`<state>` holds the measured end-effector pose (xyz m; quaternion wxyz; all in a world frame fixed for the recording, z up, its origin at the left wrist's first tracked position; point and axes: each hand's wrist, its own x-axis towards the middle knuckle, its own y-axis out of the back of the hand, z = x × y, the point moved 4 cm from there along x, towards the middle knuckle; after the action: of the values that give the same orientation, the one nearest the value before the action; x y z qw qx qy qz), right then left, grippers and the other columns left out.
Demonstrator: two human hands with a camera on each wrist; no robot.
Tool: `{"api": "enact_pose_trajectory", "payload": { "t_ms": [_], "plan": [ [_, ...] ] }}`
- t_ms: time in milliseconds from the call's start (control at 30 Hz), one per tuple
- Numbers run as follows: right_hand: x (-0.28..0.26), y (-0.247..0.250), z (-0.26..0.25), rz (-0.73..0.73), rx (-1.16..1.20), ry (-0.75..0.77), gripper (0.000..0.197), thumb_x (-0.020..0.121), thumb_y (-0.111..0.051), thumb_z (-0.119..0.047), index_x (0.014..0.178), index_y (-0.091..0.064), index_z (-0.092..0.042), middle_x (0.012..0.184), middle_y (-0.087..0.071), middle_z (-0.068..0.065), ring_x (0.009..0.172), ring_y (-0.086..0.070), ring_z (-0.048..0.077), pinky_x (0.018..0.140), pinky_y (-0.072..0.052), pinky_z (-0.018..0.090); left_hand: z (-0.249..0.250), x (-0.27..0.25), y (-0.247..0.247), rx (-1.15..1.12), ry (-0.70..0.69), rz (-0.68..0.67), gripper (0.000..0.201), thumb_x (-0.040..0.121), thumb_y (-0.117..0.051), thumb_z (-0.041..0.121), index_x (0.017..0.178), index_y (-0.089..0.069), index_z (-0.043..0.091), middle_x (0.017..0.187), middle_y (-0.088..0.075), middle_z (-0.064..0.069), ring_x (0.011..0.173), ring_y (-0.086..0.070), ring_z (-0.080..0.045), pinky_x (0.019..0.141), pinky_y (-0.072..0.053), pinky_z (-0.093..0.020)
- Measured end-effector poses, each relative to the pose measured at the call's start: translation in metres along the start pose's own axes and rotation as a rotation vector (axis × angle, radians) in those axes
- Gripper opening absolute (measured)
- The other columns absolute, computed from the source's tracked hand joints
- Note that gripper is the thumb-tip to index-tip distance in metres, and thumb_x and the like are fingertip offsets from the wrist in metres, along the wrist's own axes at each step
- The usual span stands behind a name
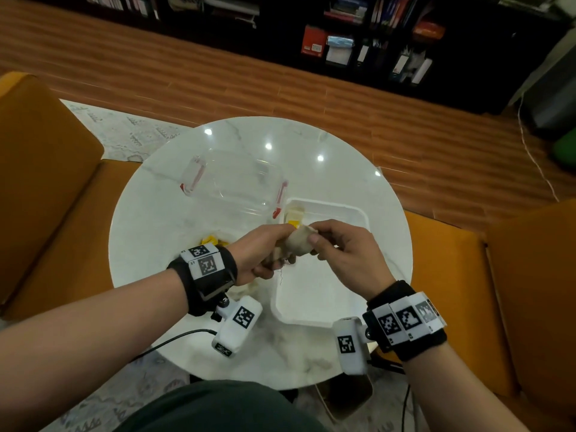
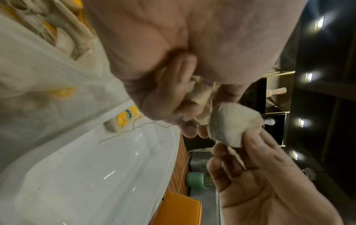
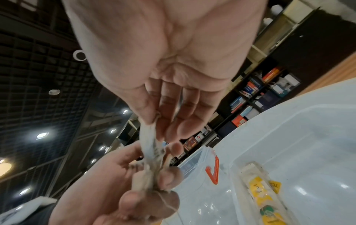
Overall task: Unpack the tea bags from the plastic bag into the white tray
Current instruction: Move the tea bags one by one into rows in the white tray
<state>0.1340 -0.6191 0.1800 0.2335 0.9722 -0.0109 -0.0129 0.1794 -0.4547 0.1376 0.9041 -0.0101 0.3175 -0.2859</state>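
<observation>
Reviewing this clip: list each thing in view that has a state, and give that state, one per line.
left hand: grip closed on a bunch of tea bags.
right hand: pinches one tea bag.
tea bag: held between both hands, above the tray.
white tray: on the table, a few tagged tea bags at its far end.
clear container: on the table, lid on, red clips unlatched.

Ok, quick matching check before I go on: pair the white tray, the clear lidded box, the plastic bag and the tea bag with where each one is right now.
Things:
1. white tray
2. clear lidded box
3. plastic bag
4. tea bag

Places:
A. held up between the left hand and right hand
B. far left part of the table, empty
C. under the left wrist, tea bags inside
D. right part of the table, tea bags at its far end

Pairs: 1-D, 2-B, 3-C, 4-A
</observation>
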Motion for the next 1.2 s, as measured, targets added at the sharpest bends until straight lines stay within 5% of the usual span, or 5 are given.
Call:
{"api": "enact_pose_trajectory", "payload": {
  "t_ms": [133, 300, 633, 933, 1200],
  "plan": [
    [0.003, 0.004, 0.006, -0.024, 0.104, -0.149, 0.019, 0.099, -0.063, -0.011, 0.101, -0.076, -0.024, 0.086, -0.077, 0.003, 0.076, -0.07, 0.015, 0.075, -0.059, 0.032, 0.003, -0.004, 0.001, 0.048, -0.05, -0.039, 0.054, 0.086, -0.066, 0.065, 0.105, -0.067, 0.015, 0.075, -0.055, -0.002, 0.053, -0.035, -0.011, 0.037, -0.019, -0.016],
    [0.002, 0.004, 0.006, -0.037, 0.148, -0.203, 0.011, 0.095, -0.072, -0.019, 0.103, -0.075, -0.025, 0.09, -0.078, 0.0, 0.082, -0.073, 0.017, 0.075, -0.06, 0.033, 0.003, -0.007, 0.002, 0.149, -0.147, -0.032, 0.02, 0.091, -0.074, 0.033, 0.098, -0.066, 0.016, 0.07, -0.052, -0.001, 0.051, -0.03, -0.009, 0.04, -0.02, -0.017],
    [0.022, 0.011, 0.05, 0.032, -0.05, -0.244, 0.008, 0.093, -0.07, -0.015, 0.091, -0.072, -0.022, 0.08, -0.077, -0.003, 0.073, -0.074, 0.012, 0.073, -0.059, 0.032, -0.004, -0.006, 0.019, -0.015, -0.06, 0.14, 0.026, 0.09, -0.049, 0.006, 0.105, -0.071, 0.009, 0.078, -0.057, -0.009, 0.056, -0.035, -0.015, 0.042, -0.017, -0.016],
    [0.052, -0.049, 0.114, -0.455, -0.407, -0.469, 0.016, 0.091, -0.071, -0.025, 0.105, -0.079, -0.02, 0.075, -0.071, -0.001, 0.067, -0.065, 0.007, 0.061, -0.052, 0.021, -0.002, -0.018, 0.044, -0.066, -0.124, 0.276, 0.016, 0.098, -0.055, 0.004, 0.11, -0.059, 0.014, 0.087, -0.069, -0.012, 0.053, -0.043, -0.016, 0.036, -0.02, -0.015],
    [0.08, -0.063, 0.136, -0.275, -0.428, -0.529, 0.007, 0.087, -0.077, -0.027, 0.088, -0.072, -0.022, 0.069, -0.076, 0.002, 0.066, -0.074, 0.013, 0.073, -0.063, 0.031, -0.005, -0.03, 0.063, -0.183, -0.117, 0.311, 0.009, 0.098, -0.055, 0.006, 0.102, -0.059, 0.013, 0.086, -0.067, -0.015, 0.054, -0.048, -0.019, 0.038, -0.015, -0.017]
  ]
}}
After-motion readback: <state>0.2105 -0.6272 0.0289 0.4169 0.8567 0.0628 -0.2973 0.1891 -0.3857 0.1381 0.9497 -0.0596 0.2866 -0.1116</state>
